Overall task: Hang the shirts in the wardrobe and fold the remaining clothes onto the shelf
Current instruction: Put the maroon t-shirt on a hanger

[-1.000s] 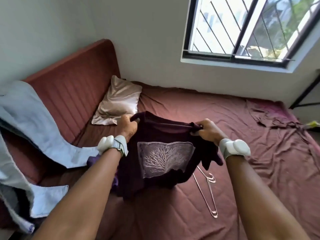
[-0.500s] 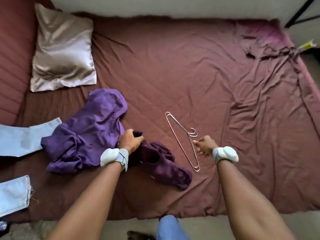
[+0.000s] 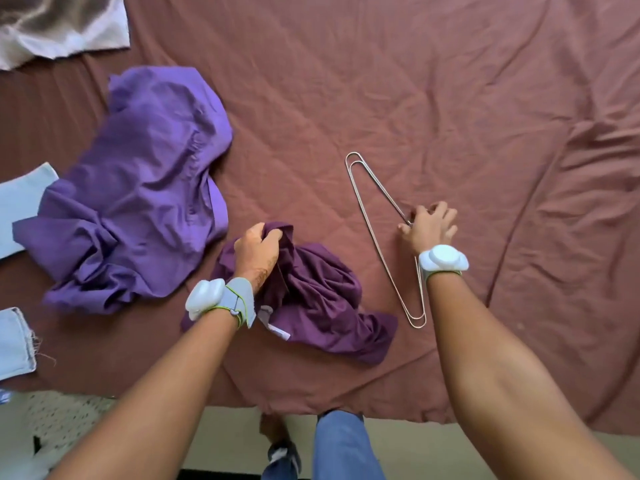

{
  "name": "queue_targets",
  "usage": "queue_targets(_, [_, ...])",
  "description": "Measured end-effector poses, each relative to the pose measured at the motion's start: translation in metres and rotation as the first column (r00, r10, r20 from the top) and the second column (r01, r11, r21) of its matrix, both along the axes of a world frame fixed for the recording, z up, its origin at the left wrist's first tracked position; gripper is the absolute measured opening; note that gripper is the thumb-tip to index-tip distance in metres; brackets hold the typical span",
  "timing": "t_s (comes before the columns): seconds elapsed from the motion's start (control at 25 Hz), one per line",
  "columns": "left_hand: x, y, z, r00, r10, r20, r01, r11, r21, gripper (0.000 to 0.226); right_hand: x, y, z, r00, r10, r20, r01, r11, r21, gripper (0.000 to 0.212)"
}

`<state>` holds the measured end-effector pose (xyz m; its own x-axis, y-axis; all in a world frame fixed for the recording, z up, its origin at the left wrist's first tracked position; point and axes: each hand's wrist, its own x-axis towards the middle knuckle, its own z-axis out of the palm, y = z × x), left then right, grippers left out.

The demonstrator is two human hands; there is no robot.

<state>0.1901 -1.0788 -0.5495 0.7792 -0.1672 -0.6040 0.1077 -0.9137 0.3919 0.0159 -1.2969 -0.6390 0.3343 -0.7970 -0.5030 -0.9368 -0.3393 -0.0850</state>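
Note:
A crumpled dark purple shirt (image 3: 318, 299) lies near the front edge of the bed. My left hand (image 3: 258, 247) grips a bunch of its fabric at the upper left. Two thin wire hangers (image 3: 372, 230) lie stacked on the sheet just right of the shirt. My right hand (image 3: 429, 226) is over their hook end with fingers spread, and the fingertips touch the wire. The hooks themselves are hidden under that hand. A lighter purple garment (image 3: 145, 188) lies rumpled to the left.
The bed is covered by a wrinkled maroon sheet (image 3: 381, 81). A satin pillow (image 3: 59, 26) sits at the top left. Pale blue jeans (image 3: 20, 206) lie at the left edge. The floor (image 3: 221, 441) and my legs show below the bed's front edge.
The dark shirt, held up by both hands a second ago, now lies on the bed in my left hand only. My right hand let go and moved onto the hangers' hook end.

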Motion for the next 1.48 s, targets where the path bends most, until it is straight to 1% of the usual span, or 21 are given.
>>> queue_targets(0.04, [0.001, 0.000, -0.004, 1.000, -0.002, 0.005, 0.002, 1.000, 0.022, 0.027, 0.001, -0.002, -0.004, 0.999, 0.040, -0.031, -0.041, 0.999, -0.035, 0.035])
queue_targets(0.12, [0.003, -0.001, -0.012, 0.999, -0.014, 0.029, 0.012, 0.998, 0.057, 0.027, -0.001, -0.003, -0.010, 0.994, 0.098, -0.053, -0.103, 0.989, -0.106, 0.026])
queue_targets(0.2, [0.005, -0.003, -0.016, 0.998, -0.037, 0.059, 0.030, 0.993, 0.115, 0.024, -0.004, -0.002, -0.010, 0.994, 0.104, -0.026, -0.107, 0.981, -0.162, 0.018])
queue_targets(0.28, [0.005, -0.004, -0.015, 0.994, -0.055, 0.098, 0.034, 0.979, 0.202, 0.021, -0.003, -0.001, -0.004, 0.992, 0.120, 0.028, -0.113, 0.979, -0.169, 0.020])
queue_targets(0.32, [0.004, -0.004, -0.012, 0.992, -0.060, 0.112, 0.032, 0.971, 0.235, 0.022, -0.004, 0.000, 0.000, 0.986, 0.165, 0.036, -0.158, 0.977, -0.144, 0.021])
queue_targets(0.4, [0.003, -0.004, -0.004, 0.991, -0.052, 0.127, 0.016, 0.964, 0.267, 0.028, 0.000, -0.002, 0.012, 0.969, 0.243, 0.047, -0.242, 0.970, -0.023, 0.023])
queue_targets(0.48, [0.004, -0.003, 0.012, 0.992, 0.004, 0.123, -0.036, 0.965, 0.258, 0.032, 0.007, -0.003, 0.035, 0.969, 0.241, 0.061, -0.245, 0.966, 0.086, 0.026])
queue_targets(0.6, [0.001, 0.003, 0.044, 0.984, 0.147, 0.105, -0.167, 0.961, 0.219, 0.033, 0.017, 0.000, 0.063, 0.974, 0.228, -0.004, -0.225, 0.960, 0.168, 0.029])
queue_targets(0.64, [-0.001, 0.006, 0.053, 0.978, 0.172, 0.116, -0.194, 0.957, 0.218, 0.033, 0.020, 0.003, 0.070, 0.979, 0.205, -0.014, -0.198, 0.957, 0.213, 0.028])
queue_targets(0.72, [-0.007, 0.018, 0.071, 0.965, 0.196, 0.176, -0.228, 0.956, 0.185, 0.036, 0.025, 0.010, 0.087, 0.994, 0.099, 0.055, -0.111, 0.943, 0.315, 0.021])
queue_targets(0.8, [-0.011, 0.030, 0.089, 0.940, 0.267, 0.213, -0.278, 0.960, 0.021, 0.042, 0.031, 0.014, 0.106, 0.977, -0.043, 0.209, -0.048, 0.912, 0.408, 0.012])
queue_targets(0.88, [-0.013, 0.037, 0.106, 0.912, 0.366, 0.184, -0.343, 0.928, -0.148, 0.043, 0.040, 0.025, 0.146, 0.907, -0.201, 0.371, -0.035, 0.840, 0.541, 0.022])
queue_targets(0.96, [-0.017, 0.047, 0.128, 0.912, 0.384, 0.147, -0.346, 0.910, -0.229, 0.044, 0.045, 0.041, 0.197, 0.809, -0.278, 0.518, -0.162, 0.741, 0.652, 0.026])
queue_targets(1.04, [-0.018, 0.058, 0.145, 0.944, 0.302, 0.136, -0.257, 0.927, -0.272, 0.043, 0.050, 0.056, 0.245, 0.710, -0.357, 0.606, -0.287, 0.639, 0.713, 0.025])
queue_targets(1.12, [-0.022, 0.071, 0.164, 0.963, 0.185, 0.198, -0.126, 0.953, -0.276, 0.029, 0.051, 0.075, 0.284, 0.621, -0.425, 0.658, -0.387, 0.564, 0.730, 0.025])
queue_targets(1.16, [-0.024, 0.080, 0.174, 0.957, 0.157, 0.243, -0.085, 0.955, -0.283, 0.019, 0.049, 0.087, 0.300, 0.577, -0.446, 0.684, -0.430, 0.547, 0.718, 0.026])
queue_targets(1.2, [-0.027, 0.088, 0.185, 0.950, 0.142, 0.279, -0.054, 0.952, -0.300, 0.013, 0.047, 0.099, 0.316, 0.529, -0.462, 0.712, -0.473, 0.536, 0.699, 0.027])
queue_targets(1.28, [-0.031, 0.101, 0.209, 0.944, 0.112, 0.309, 0.000, 0.940, -0.341, 0.018, 0.043, 0.119, 0.337, 0.440, -0.468, 0.766, -0.523, 0.560, 0.643, 0.030])
queue_targets(1.36, [-0.030, 0.119, 0.236, 0.949, 0.056, 0.311, 0.071, 0.921, -0.383, 0.021, 0.039, 0.137, 0.353, 0.381, -0.435, 0.816, -0.571, 0.583, 0.578, 0.030])
queue_targets(1.44, [-0.032, 0.154, 0.281, 0.940, 0.018, 0.340, 0.142, 0.887, -0.439, 0.022, 0.033, 0.168, 0.380, 0.349, -0.322, 0.880, -0.629, 0.616, 0.474, 0.032])
queue_targets(1.48, [-0.032, 0.167, 0.303, 0.941, 0.010, 0.339, 0.162, 0.865, -0.475, 0.019, 0.033, 0.179, 0.386, 0.354, -0.228, 0.907, -0.644, 0.643, 0.414, 0.034])
